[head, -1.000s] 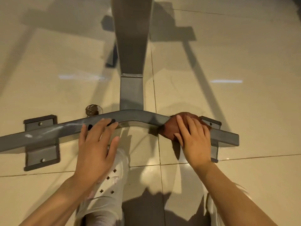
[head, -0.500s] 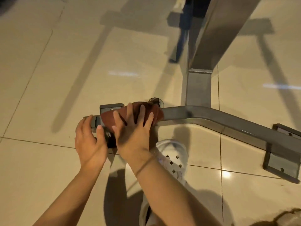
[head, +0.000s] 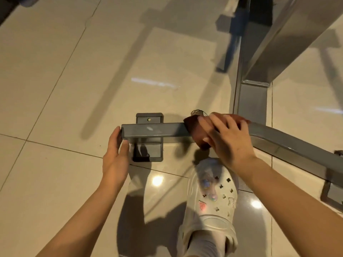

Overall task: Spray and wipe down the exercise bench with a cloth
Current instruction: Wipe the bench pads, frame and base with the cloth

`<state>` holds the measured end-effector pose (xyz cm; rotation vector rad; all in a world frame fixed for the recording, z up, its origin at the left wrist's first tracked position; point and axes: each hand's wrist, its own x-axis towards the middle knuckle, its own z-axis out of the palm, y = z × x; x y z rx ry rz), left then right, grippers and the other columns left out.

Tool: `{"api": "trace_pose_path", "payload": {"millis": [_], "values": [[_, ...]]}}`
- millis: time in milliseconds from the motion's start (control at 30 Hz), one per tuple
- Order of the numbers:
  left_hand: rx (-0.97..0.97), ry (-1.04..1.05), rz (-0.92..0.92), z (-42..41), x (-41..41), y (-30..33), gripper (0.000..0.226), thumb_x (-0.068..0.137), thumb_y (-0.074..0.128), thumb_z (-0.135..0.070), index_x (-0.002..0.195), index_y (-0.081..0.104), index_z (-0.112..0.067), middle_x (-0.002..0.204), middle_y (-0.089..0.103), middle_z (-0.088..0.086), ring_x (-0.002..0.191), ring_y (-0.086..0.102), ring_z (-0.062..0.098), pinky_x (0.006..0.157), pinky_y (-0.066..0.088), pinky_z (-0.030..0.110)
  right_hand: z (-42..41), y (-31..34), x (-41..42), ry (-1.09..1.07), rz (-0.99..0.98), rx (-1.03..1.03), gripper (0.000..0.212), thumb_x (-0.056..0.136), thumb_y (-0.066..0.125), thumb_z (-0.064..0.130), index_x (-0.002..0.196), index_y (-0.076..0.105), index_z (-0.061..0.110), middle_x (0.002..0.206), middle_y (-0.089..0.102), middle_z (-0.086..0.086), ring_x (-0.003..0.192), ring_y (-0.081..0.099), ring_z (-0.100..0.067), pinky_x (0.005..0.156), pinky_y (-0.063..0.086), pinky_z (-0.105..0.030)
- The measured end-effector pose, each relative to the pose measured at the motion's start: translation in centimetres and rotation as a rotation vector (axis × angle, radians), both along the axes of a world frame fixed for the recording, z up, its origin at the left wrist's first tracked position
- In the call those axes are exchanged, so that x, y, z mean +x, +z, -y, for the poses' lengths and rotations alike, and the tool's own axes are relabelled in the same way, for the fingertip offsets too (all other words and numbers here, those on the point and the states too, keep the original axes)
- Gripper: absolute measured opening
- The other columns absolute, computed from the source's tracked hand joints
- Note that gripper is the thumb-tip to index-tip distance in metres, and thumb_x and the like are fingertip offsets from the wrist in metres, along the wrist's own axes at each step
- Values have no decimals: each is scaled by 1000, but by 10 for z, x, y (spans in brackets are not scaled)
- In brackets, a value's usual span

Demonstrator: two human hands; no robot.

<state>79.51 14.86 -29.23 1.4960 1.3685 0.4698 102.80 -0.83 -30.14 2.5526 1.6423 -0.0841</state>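
Observation:
The bench's grey steel floor bar (head: 157, 130) runs left to right across the view, with a grey upright post (head: 252, 101) rising from its middle. My right hand (head: 229, 140) presses a reddish-brown cloth (head: 196, 130) over the bar, just left of the post. My left hand (head: 116, 154) cups the bar's left end cap, with the thumb against its near face and the fingers on the end. No spray bottle is in view.
A flat grey foot plate (head: 149, 155) lies under the bar's left end, and another plate (head: 332, 193) sits at the right edge. My white clog (head: 211, 199) stands on the glossy beige tile just behind the bar. A small round dark object (head: 196, 112) lies behind the cloth.
My right hand slid the cloth from near the bar's left end toward the middle. My left hand shifted to the end cap. The view moved closer.

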Motion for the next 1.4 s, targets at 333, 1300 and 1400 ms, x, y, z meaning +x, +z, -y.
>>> {"api": "trace_pose_path", "payload": {"millis": [333,1300,1400], "values": [[-110,52,153,-17,-9,0,36,103,41,-29,138,41,-39,143,49,-6,133,43,8,114,29,29,-124,-16,-119,228,-120,71,69,99,46,42,155,8,35,155,28,-8,132,35,-40,108,29,-60],[-316,221,310,1,7,19,35,102,32,-40,131,52,-34,133,57,-12,127,45,1,111,22,26,-122,-27,-116,337,9,22,85,98,49,44,151,-18,34,162,3,-9,144,12,-45,107,18,-72],[-305,246,295,1,10,18,42,103,30,-41,143,41,-31,140,50,-10,135,39,5,117,16,30,-101,-27,-80,407,32,16,85,95,54,47,153,-7,35,161,16,-8,142,26,-43,105,28,-68]]}}
